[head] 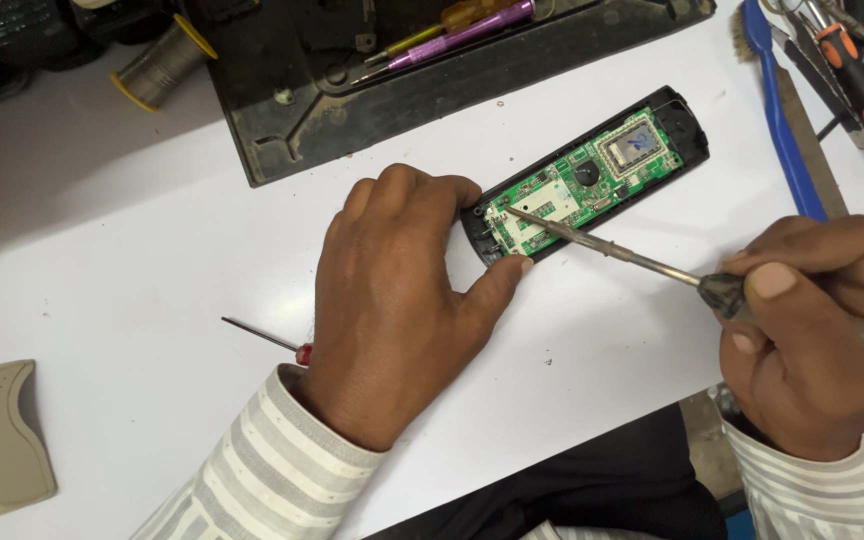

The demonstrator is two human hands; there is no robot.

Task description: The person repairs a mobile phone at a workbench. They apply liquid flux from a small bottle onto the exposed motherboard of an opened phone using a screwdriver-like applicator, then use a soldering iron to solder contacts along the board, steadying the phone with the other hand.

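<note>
On the white tabletop [132, 300], the left hand [392, 300] lies spread, pinning the opened remote [592, 175]; right hand [812, 340] fingers pinch the soldering iron [602, 245], tip on the green board's near corner. This looks like soldering, calling for steadiness.

Soldering iron [602, 243] tip on circuit board [587, 180]
</note>
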